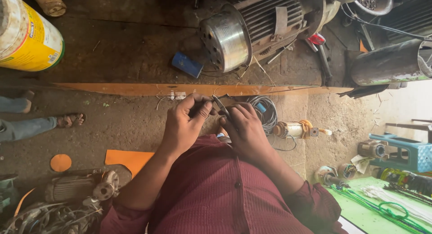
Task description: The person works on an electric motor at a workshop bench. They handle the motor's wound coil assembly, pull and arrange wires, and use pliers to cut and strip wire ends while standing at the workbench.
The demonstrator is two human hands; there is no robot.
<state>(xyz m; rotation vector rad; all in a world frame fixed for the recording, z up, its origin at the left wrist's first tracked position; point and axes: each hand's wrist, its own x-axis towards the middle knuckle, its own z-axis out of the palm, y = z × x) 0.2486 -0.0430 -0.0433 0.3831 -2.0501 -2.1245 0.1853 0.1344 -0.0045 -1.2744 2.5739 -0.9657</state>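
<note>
- Maroon shirt (216, 193) fills the bottom of the view, closest to the camera, with both forearms reaching up and away from it to meet in the middle of the frame.
- Left hand (184, 123) is curled shut, thumb and forefinger pinched on something small and thin near the fingertips; what it is cannot be told, though fine wire strands show just above the knuckles.
- Between the two hands sits a slim metal tool (221, 107), likely scissors or pliers; its long axis runs on a slant from upper left to lower right, the tip pointing toward the left hand's pinch and almost touching it.
- Right hand (245, 128) is closed round the lower end of that tool, so it is the hand that carries it, while the left hand only presents the small piece to the tip.
- Just beyond the right hand's knuckles lies a coil of grey wire (266, 110) on the ground, with a small wound armature (294, 129) near it to the right.
- Farther off, past an orange board edge (135, 89), a ribbed electric motor (252, 29) rests on the dark bench, and a yellow can (29, 33) stands at far left.
</note>
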